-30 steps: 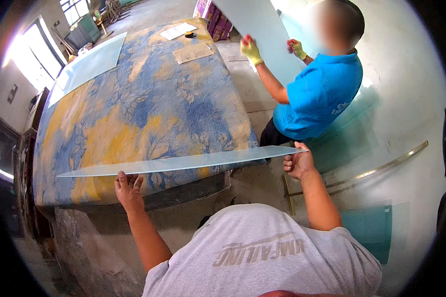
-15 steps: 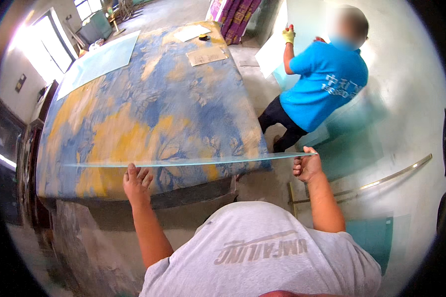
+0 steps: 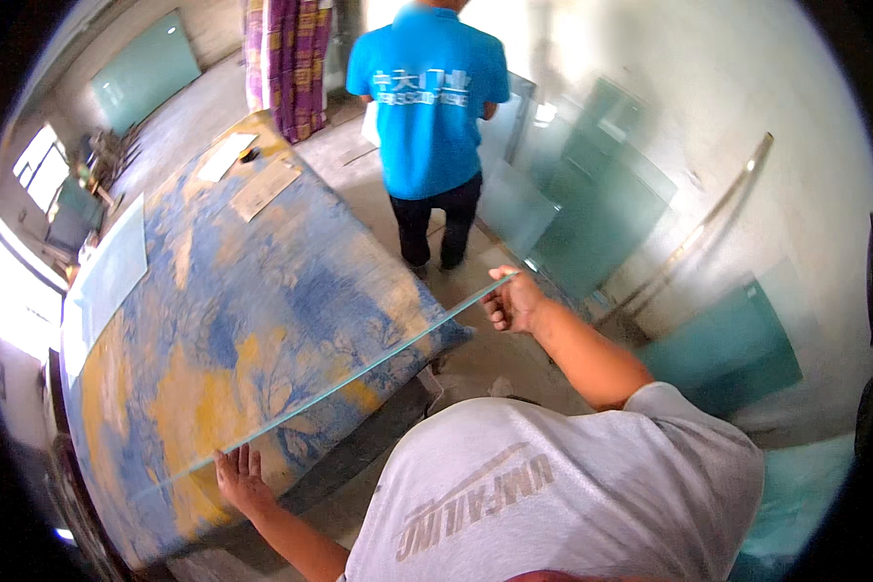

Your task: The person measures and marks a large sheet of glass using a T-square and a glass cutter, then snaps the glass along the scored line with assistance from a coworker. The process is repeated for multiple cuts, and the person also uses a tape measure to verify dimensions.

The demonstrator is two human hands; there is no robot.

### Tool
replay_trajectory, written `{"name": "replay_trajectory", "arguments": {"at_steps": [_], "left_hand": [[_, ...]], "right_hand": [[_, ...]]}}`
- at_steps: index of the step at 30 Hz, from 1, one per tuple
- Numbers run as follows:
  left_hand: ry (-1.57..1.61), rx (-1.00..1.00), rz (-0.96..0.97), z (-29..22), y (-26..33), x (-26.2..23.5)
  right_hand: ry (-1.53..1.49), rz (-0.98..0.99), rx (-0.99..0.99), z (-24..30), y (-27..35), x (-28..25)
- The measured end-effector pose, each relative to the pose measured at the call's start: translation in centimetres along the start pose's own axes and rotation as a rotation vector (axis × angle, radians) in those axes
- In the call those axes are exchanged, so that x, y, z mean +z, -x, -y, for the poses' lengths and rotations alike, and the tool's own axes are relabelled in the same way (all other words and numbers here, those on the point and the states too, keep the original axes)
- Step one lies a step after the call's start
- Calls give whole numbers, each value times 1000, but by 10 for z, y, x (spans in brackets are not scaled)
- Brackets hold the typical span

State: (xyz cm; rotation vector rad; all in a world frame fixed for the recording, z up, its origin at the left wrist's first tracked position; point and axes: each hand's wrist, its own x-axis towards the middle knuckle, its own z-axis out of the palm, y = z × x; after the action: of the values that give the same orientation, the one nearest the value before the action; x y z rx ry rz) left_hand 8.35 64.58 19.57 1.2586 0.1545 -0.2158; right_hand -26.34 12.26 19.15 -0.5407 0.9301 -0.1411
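Note:
A glass pane (image 3: pixel 359 373), seen nearly edge-on as a thin pale-green line, slants up to the right over the table. My right hand (image 3: pixel 516 303) grips its upper right end, fingers curled under the edge. Toward its lower left part, my left hand (image 3: pixel 242 482) holds the pane with fingers fairly straight against it. The pane's far left end is blurred over the cloth. Beneath it lies the table (image 3: pixel 301 272), covered with a blue, yellow and beige patterned cloth.
A person in a blue shirt (image 3: pixel 432 107) stands beyond the table's right corner, back turned. Glass sheets (image 3: pixel 606 218) lean along the right wall, near a metal strip (image 3: pixel 713 213). On the table lie a glass sheet (image 3: pixel 112 276), cardboard (image 3: pixel 264 189) and white paper (image 3: pixel 226 157).
My view has swung to the right. The pane has gone from nearly level to slanting, its right end higher, with both hands still on it. The person in blue has turned their back.

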Motion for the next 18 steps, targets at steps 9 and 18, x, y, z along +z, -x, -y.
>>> {"name": "replay_trajectory", "arguments": {"at_steps": [9,18], "left_hand": [[-49,-50,-39,-7,4,14],[-72,-1,43,-8,8,12]], "right_hand": [[27,1,-9,4,5,-5],[45,11,-29,5,6,-5]]}}
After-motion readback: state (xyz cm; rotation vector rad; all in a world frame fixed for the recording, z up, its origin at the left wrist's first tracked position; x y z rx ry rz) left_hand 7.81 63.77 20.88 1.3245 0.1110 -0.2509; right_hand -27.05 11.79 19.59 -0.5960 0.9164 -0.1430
